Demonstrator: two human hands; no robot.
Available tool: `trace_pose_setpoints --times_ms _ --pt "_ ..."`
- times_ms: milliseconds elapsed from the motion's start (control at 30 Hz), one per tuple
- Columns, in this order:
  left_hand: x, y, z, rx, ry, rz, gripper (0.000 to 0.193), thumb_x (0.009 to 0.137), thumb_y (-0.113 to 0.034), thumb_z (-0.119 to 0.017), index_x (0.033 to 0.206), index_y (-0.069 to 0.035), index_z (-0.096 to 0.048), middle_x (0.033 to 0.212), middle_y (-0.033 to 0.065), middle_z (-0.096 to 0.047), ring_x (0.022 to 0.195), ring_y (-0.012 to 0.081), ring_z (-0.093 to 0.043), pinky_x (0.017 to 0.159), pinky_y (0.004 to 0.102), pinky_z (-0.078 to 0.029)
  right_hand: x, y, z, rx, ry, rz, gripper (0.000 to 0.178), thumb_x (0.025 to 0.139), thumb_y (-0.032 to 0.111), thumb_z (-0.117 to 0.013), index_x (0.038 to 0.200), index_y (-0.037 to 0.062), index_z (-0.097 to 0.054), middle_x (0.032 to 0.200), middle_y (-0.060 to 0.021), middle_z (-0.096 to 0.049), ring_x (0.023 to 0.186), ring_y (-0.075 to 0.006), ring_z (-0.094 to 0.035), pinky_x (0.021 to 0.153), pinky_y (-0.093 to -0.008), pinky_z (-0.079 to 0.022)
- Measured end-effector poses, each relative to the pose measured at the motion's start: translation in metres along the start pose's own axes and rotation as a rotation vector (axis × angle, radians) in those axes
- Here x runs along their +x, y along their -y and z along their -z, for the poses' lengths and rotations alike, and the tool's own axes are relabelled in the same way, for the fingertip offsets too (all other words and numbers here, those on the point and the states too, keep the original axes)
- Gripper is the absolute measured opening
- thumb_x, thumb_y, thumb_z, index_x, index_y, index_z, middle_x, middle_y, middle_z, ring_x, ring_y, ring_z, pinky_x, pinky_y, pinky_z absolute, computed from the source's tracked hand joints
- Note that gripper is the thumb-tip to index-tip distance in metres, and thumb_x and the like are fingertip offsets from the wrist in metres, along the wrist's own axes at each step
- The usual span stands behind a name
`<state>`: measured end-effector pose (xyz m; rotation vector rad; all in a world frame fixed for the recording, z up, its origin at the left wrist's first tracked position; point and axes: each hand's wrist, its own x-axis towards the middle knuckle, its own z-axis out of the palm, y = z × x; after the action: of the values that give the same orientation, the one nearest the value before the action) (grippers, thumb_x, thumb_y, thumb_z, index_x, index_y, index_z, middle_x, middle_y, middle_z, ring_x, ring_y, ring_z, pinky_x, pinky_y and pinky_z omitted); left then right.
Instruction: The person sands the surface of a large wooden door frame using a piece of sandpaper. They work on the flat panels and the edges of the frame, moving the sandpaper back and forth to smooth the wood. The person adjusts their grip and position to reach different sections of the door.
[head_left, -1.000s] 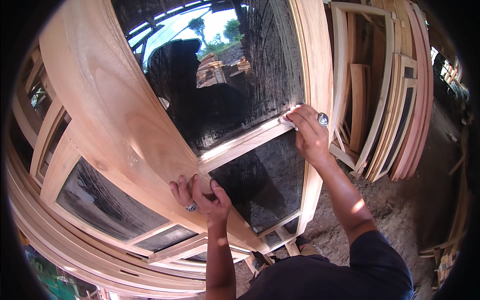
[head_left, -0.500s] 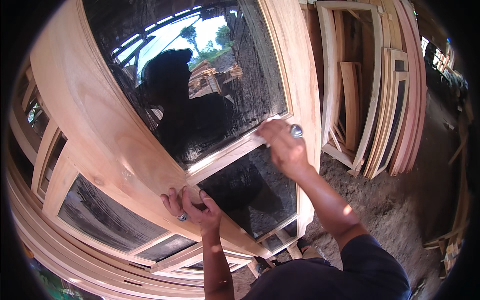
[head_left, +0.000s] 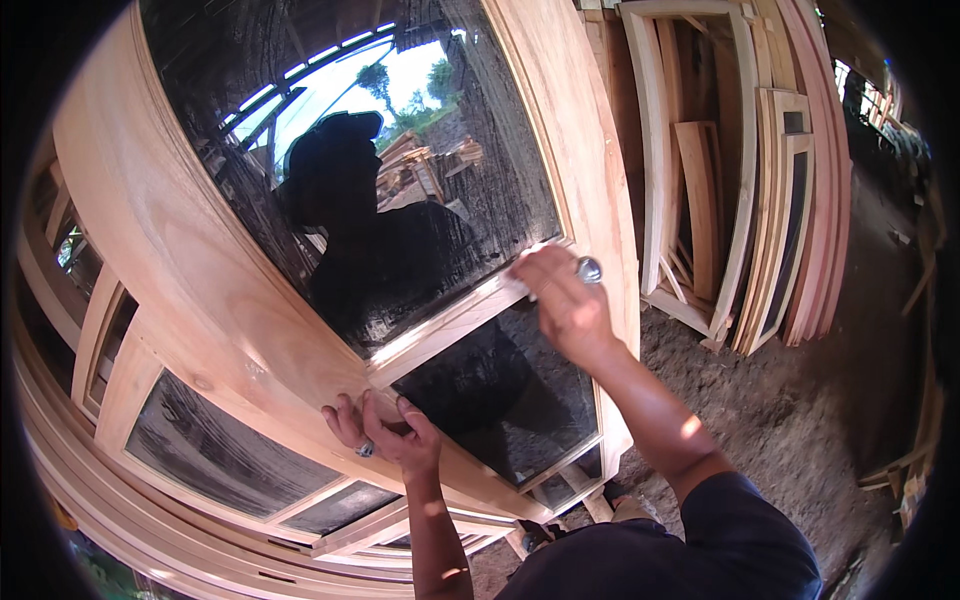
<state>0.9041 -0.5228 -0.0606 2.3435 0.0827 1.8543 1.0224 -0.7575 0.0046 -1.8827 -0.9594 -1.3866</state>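
Observation:
A large pale wooden frame [head_left: 215, 225] with dark glass panes [head_left: 420, 230] leans in front of me. My right hand [head_left: 570, 305], with a ring on one finger, is closed over the right end of the wooden crossbar [head_left: 445, 335] between the upper and lower panes. Under its fingertips shows a thin whitish piece [head_left: 518, 285]; whether it is paper or cloth I cannot tell. My left hand [head_left: 395, 432], also ringed, rests on the left upright near the crossbar's left end. Its fingers are bent and apart, with nothing seen in them.
More glazed wooden frames [head_left: 225, 435] are stacked at the lower left. At the right, several bare frames and reddish boards [head_left: 820, 230] stand upright on a dirt floor [head_left: 720, 420]. Wood scraps [head_left: 910, 490] lie at the far right edge.
My right hand has shifted very slightly left along the crossbar, the whitish piece still under its fingers. The view has shifted a little; my left hand stays on the upright.

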Motion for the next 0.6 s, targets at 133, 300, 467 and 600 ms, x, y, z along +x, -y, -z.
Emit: trace_pose_setpoints --times_ms 133,300,467,600 --pt "0.0 -0.001 -0.001 0.001 -0.001 -0.012 0.04 0.092 -0.012 -0.057 0.128 0.003 -0.048 0.145 0.0241 -0.033 0.143 0.0481 -0.02 0.114 0.0605 -0.022 -0.002 0.006 -0.001 -0.002 -0.012 -0.004 0.046 0.061 -0.006 -0.064 0.107 0.0033 -0.069 0.108 -0.0107 -0.066 0.102 -0.0287 -0.066 0.076 -0.0364 -0.058" --pt "-0.001 0.0 0.0 0.007 -0.003 -0.014 0.041 0.092 -0.012 -0.057 0.129 0.003 -0.047 0.145 0.0241 -0.034 0.142 0.0483 -0.021 0.114 0.0609 -0.021 0.002 0.002 0.005 -0.006 -0.035 -0.087 0.04 0.065 -0.008 -0.063 0.103 0.0031 -0.07 0.103 -0.0106 -0.068 0.101 -0.0306 -0.066 0.079 -0.0358 -0.059" --pt "-0.001 0.002 0.0 -0.002 -0.007 -0.015 0.042 0.092 -0.012 -0.058 0.129 0.003 -0.047 0.145 0.0241 -0.035 0.142 0.0491 -0.022 0.114 0.0615 -0.022 0.0 0.008 0.003 -0.015 -0.013 -0.037 0.038 0.066 -0.008 -0.063 0.102 0.0031 -0.07 0.103 -0.0106 -0.067 0.1 -0.0296 -0.066 0.075 -0.0359 -0.058" --pt "-0.001 0.002 -0.001 0.012 -0.006 -0.026 0.042 0.092 -0.012 -0.057 0.129 0.003 -0.048 0.146 0.0242 -0.034 0.142 0.0493 -0.022 0.114 0.0619 -0.021 0.002 0.004 0.005 -0.013 0.003 -0.028 0.038 0.066 -0.007 -0.063 0.103 0.0027 -0.069 0.103 -0.0105 -0.066 0.099 -0.0295 -0.066 0.072 -0.0358 -0.058"
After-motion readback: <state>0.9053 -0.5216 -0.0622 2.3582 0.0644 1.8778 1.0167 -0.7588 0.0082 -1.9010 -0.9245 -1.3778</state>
